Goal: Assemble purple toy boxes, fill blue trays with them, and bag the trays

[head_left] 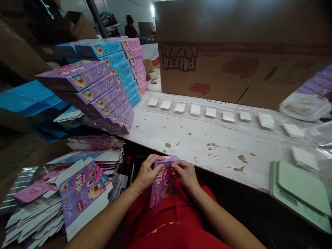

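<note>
A purple cardboard box (163,188) with a cartoon bear on its front stands tilted over my lap, close to the table's front edge. My left hand (148,173) grips its upper left side, thumb across the front and fingers along the top edge. At the upper right corner, my right hand (184,173) is closed, with thumb and forefinger pinched together against the box. Whatever lies under those fingertips is hidden. The lower part of the box meets the red clothing (178,221) on my lap.
Purple boxes (94,88), blue boxes (103,52) and pink boxes (135,65) are stacked at left. Flattened cartons (85,193) fill a container below. Clear trays with white packets (195,109) line the table (181,133). A large carton (233,76) stands behind; a green scale (302,188) sits right.
</note>
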Motion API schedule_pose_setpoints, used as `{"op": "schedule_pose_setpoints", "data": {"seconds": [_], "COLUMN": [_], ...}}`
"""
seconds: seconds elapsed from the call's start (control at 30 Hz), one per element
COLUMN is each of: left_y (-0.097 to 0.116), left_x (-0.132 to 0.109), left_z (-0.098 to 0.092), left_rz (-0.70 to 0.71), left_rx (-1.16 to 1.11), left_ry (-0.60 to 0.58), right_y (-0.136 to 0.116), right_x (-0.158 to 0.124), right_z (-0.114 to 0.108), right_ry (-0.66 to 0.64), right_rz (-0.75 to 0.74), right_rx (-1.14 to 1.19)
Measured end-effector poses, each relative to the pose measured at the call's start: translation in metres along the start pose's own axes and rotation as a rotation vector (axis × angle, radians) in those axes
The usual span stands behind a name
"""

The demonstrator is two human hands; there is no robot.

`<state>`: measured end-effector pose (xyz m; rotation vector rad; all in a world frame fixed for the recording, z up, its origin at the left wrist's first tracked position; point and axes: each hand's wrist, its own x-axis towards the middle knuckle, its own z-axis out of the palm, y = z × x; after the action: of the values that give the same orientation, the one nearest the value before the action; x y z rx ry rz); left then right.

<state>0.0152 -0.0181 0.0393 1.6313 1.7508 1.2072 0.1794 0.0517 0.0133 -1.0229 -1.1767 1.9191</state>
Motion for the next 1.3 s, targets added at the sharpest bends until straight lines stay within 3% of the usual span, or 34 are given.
{"op": "schedule_pose_setpoints", "data": {"seconds": [0.1, 0.27, 0.5, 0.93, 1.03, 1.13, 1.23, 1.3], "left_y": [-0.002, -0.002, 0.016, 0.008, 0.006, 0.004, 0.004, 0.005], "left_x": [0.003, 0.005, -0.006, -0.009, -0.009, -0.009, -0.008, -0.007], "left_z": [-0.001, 0.003, 0.011, 0.01, 0.008, 0.005, 0.002, 0.001], "left_rz": [-0.002, -0.01, 0.018, 0.014, 0.013, -0.01, -0.024, -0.029], "left_rx": [-0.004, 0.0, 0.074, 0.022, 0.02, 0.018, 0.014, 0.006], "left_ry": [0.014, 0.031, 0.002, -0.002, -0.006, 0.003, 0.013, 0.01], "right_y": [-0.015, -0.027, -0.012, 0.005, 0.007, 0.006, -0.001, -0.01], "right_x": [-0.008, -0.012, 0.001, 0.003, 0.005, 0.002, -0.002, -0.002], "right_z": [-0.003, -0.006, 0.001, -0.001, -0.01, -0.023, -0.029, -0.027], "right_ry": [-0.072, -0.087, -0.023, 0.024, 0.093, 0.126, 0.016, -0.098], "right_rz": [0.029, 0.028, 0.007, -0.101, -0.256, -0.554, -0.895, -1.0], "right_rx": [0.027, 0.091, 0.025, -0.139, -0.509, -0.962, -1.242, -1.369]}}
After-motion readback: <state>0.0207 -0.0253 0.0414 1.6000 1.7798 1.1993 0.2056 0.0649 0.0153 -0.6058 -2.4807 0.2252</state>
